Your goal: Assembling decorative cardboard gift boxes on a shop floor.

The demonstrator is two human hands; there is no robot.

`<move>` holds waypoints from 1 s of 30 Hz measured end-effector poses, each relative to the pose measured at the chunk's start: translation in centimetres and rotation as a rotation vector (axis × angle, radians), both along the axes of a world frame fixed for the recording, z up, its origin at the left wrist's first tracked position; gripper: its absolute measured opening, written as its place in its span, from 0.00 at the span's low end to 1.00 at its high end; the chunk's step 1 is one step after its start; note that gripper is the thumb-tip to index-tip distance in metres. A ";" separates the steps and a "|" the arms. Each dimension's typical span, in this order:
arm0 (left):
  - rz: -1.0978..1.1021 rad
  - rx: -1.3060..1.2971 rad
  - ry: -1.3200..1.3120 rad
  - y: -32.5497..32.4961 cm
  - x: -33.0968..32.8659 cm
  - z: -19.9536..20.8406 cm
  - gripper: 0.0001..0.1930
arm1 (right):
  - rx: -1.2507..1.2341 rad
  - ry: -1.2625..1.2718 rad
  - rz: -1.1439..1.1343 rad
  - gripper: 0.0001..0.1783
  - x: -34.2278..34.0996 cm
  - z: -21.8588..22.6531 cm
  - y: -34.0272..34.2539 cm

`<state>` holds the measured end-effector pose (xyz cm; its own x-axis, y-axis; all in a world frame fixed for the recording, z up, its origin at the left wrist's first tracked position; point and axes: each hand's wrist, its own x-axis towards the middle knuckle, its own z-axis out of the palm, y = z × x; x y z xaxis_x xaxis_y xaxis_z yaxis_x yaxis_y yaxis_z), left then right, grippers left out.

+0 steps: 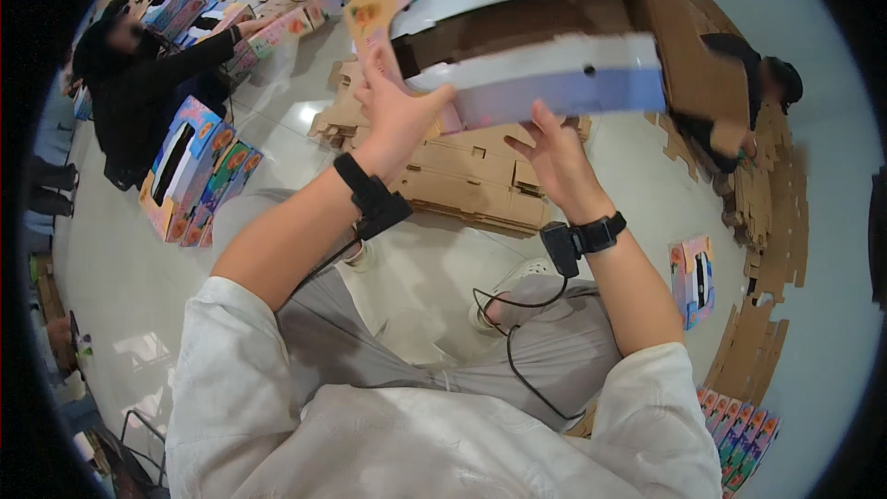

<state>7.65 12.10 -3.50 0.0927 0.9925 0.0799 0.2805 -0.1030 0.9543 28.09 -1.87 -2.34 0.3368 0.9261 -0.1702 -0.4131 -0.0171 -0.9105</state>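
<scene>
A partly folded cardboard box [564,88] hangs in front of me, printed in purple, blue and pink outside and plain brown inside. A long opening runs along its white-edged side, and a brown flap [684,46] sticks out at its right end. My left hand [397,115] is closed on the pink left end panel, thumb along the lower edge. Under the box's lower edge is my right hand [559,162], fingers apart, one fingertip at the edge; whether it bears any weight I cannot tell. Below the box lies a stack of flat brown cardboard [471,189].
Finished-looking printed boxes [189,166] stand on the floor at left, beside a person in black [139,102]. Another person [771,83] is at right by flat cardboard [767,185]. A small printed box [693,282] and a row of boxes [739,430] sit at right. Wrist cables [513,351] cross my legs.
</scene>
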 end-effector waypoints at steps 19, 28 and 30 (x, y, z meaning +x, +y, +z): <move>-0.175 0.458 0.196 0.1 0.6 0.9 0.74 | 0.219 0.101 -0.158 0.28 -1.6 1.9 0.6; -0.269 0.372 0.152 0.1 0.0 1.4 0.74 | 0.285 -0.002 -0.160 0.33 -1.4 2.0 0.0; -0.272 0.321 0.145 0.0 0.0 1.2 0.74 | 0.268 -0.013 -0.156 0.33 -1.4 1.8 -0.2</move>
<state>7.63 12.09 -2.32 0.3803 0.8572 0.3472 0.3307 -0.4766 0.8145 26.73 -2.05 -0.51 0.4794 0.8742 0.0778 -0.3804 0.2869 -0.8792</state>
